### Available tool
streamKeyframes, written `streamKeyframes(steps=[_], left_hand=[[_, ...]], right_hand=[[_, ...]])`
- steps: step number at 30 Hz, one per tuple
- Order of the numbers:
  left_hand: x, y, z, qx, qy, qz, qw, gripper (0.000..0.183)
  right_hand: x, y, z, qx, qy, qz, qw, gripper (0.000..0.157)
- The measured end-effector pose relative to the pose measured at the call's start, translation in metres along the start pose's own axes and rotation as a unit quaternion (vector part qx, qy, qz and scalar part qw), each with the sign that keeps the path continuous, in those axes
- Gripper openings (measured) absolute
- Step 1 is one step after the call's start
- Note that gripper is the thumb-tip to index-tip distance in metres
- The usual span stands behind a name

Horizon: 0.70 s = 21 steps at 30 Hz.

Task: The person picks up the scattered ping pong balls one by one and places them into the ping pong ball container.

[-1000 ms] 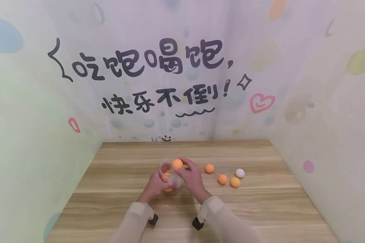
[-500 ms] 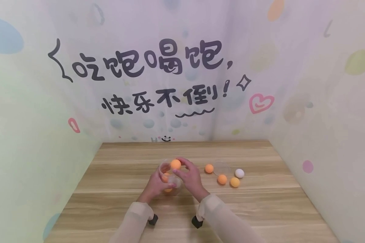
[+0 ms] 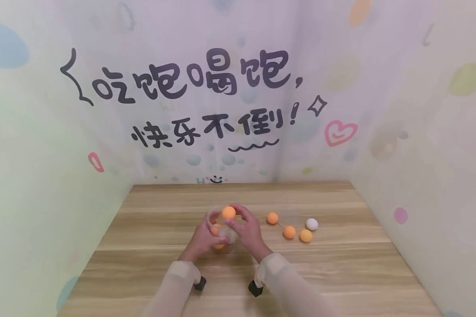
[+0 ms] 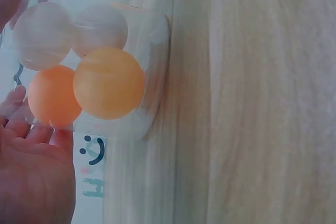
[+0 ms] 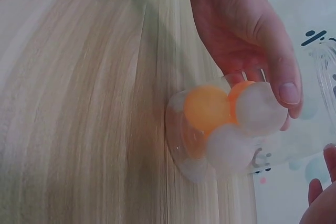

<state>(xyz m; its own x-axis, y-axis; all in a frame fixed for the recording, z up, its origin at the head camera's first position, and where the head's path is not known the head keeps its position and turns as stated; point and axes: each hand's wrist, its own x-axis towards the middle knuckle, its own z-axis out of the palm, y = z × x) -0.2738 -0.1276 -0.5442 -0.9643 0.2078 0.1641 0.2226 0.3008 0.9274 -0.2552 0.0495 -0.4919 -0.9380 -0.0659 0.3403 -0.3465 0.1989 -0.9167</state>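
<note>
**Operator:** State of each grip, and location of the handled parts?

**Instructor:** The right grip (image 3: 249, 230) pinches an orange ball (image 3: 228, 213) between thumb and fingers at the mouth of a clear cup (image 4: 156, 59). The left grip (image 3: 204, 240) is wrapped round the cup wall. At least four balls lie inside, including a yellow-orange ball (image 4: 108, 83) and a pale ball (image 4: 43, 35). Whether the cup base touches the counter (image 3: 150, 281) cannot be told.

**Operator:** Handling characteristics?

**Instructor:** Judged by appearance, the balls are light, hollow, smooth and prone to roll. Hold each at its widest part; excess pressure could dent it. The cup appears to be thin plastic, slippery and flexible. Support it around the body, keeping fingers off the rim.

**Operator:** Surface and room?

**Instructor:** The counter is flat, with pale wood grain. To the right lie a far orange ball (image 3: 272, 218), a near orange ball (image 3: 289, 232), an amber ball (image 3: 306, 236) and a white ball (image 3: 311, 224), grouped about a transparent disc (image 3: 288, 217), possibly a lid. Pale walls enclose the far, left and right sides; the far wall carries dark lettering (image 3: 218, 72) and a pink heart (image 3: 330, 134).
</note>
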Motion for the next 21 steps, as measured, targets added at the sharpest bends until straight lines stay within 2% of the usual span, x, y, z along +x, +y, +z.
streamKeyframes(steps=[5, 13, 21], left_hand=[[-0.001, 0.002, -0.002, -0.012, -0.009, 0.001, 0.9999, 0.092], [0.004, 0.002, -0.003, -0.013, -0.015, -0.007, 0.9998, 0.087], [0.004, -0.001, -0.001, -0.015, -0.011, -0.007, 0.9998, 0.082]], right_hand=[[-0.005, -0.022, -0.001, 0.002, -0.004, -0.003, 1.000, 0.045], [0.003, 0.014, 0.007, 0.011, 0.016, -0.014, 1.000, 0.046], [0.003, 0.025, 0.010, 0.022, 0.028, -0.029, 0.999, 0.050]])
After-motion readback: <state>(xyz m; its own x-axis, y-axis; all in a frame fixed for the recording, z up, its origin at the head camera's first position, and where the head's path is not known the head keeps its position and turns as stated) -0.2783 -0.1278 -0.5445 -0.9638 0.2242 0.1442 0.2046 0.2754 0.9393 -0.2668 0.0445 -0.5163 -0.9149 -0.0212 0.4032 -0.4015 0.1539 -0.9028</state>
